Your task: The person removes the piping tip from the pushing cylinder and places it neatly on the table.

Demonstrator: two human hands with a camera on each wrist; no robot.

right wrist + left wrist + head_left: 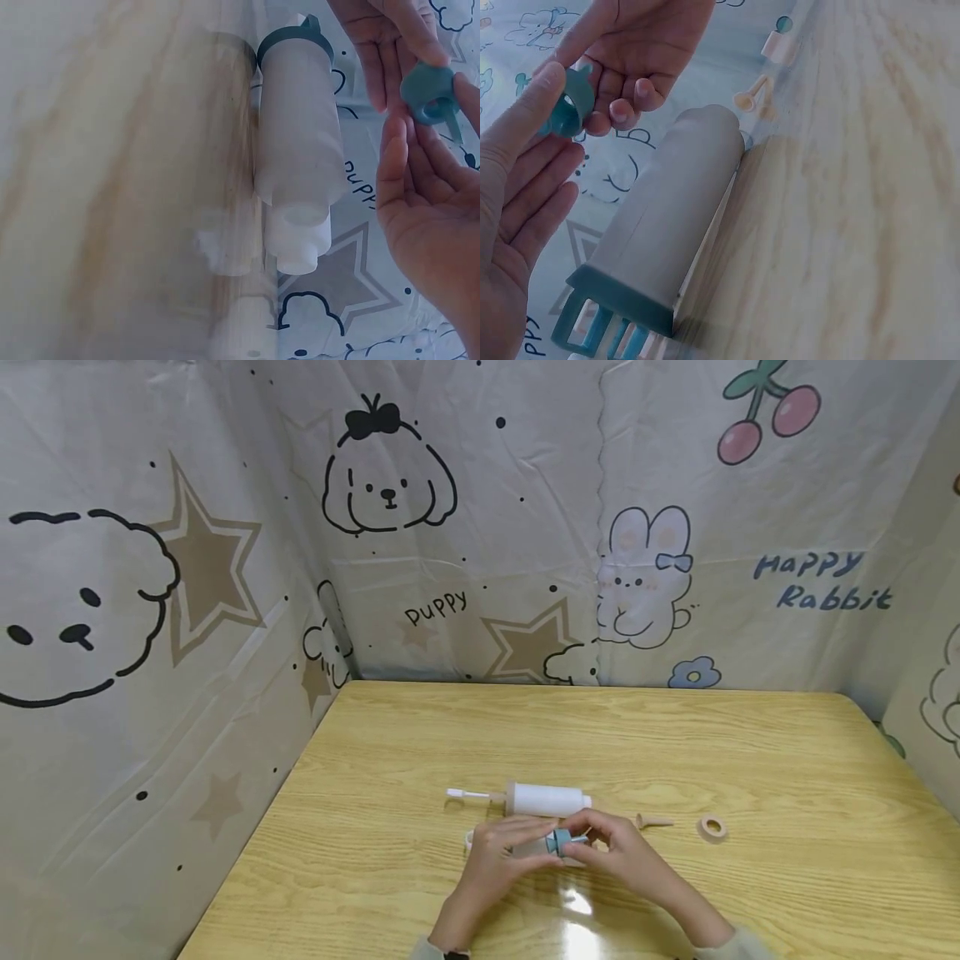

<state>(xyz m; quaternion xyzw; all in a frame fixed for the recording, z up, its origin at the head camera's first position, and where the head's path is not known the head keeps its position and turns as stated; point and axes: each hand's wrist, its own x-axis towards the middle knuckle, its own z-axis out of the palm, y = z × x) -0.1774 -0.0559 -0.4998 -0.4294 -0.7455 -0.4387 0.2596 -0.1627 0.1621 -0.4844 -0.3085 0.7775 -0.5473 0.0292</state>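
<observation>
In the head view, my left hand and right hand meet over the table's near middle. Between their fingertips they pinch a small teal cap-like piece. The right wrist view shows this teal piece with a round opening and a narrow prong, a thumb on each side. Just by the hands lies a translucent bottle with a teal collar, on its side; in the head view the hands mostly cover it. Beyond them rests a white bottle with a beige collar.
To the right lie a small beige funnel-shaped piece and a beige ring. A thin white-tipped piece extends left from the white bottle. A printed cloth hangs around the wooden table.
</observation>
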